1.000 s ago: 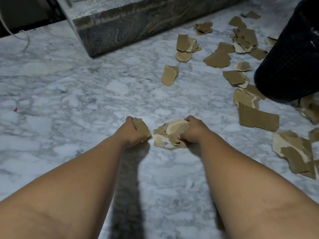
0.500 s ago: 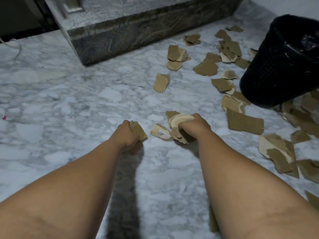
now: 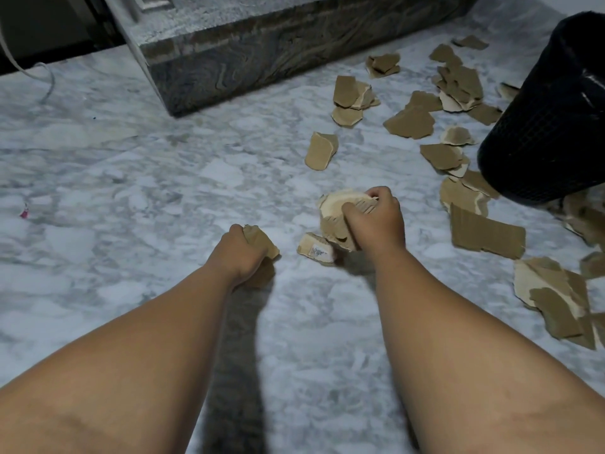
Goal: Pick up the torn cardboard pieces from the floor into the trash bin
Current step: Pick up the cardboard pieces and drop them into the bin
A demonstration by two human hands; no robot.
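Forearms reach forward over the marble floor (image 3: pixel 131 198), with the left hand (image 3: pixel 240 253) clenched around a brown cardboard scrap (image 3: pixel 262 242) and the right hand (image 3: pixel 376 221) clamped on a stack of pale and brown pieces (image 3: pixel 337 211), apparently bunched together so that several go in one trip. One small labelled piece (image 3: pixel 316 249) lies loose on the floor just beside the right hand. Farther off, many torn pieces (image 3: pixel 409 121) lie scattered toward the black trash bin (image 3: pixel 550 126) at the right, near the dark stone step (image 3: pixel 294 50); most of the task appears undone.
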